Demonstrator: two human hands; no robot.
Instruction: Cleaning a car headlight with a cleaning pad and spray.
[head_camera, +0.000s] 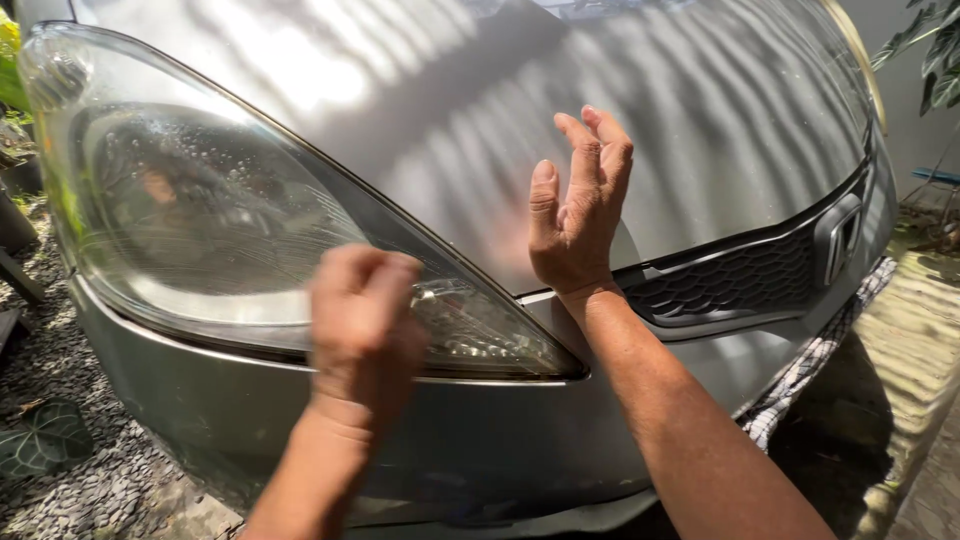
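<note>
The headlight (230, 220) is a big clear cover on the front corner of a silver car, and it fills the left half of the view. It looks cloudy and has small water drops and fine curved scratches on it. The left hand (365, 320) is right in front of the narrow inner end of the headlight. It is blurry, its fingers are curled in tight like a loose fist, and its knuckles point at the clear cover. I cannot tell if the fingertips touch the cover, and I cannot tell if the hand holds something small inside. The wide outer part of the headlight lies to the left of those fingers, and the pointed tip of it pokes out just to their right. The right hand (578, 215) is up higher, over the hood (450, 110), past the tip of the headlight. Its fingers are spread apart and bent a little, and it holds nothing. They are well apart from the headlight. Stripes of sun and shadow lie across the hood. To the right of the right hand is the dark grille (740, 280). Below the headlight is the silver bumper (200, 400). A checked cloth (810, 365) hangs at the bumper's far side. Gray gravel (90, 470) covers the ground at the left.
</note>
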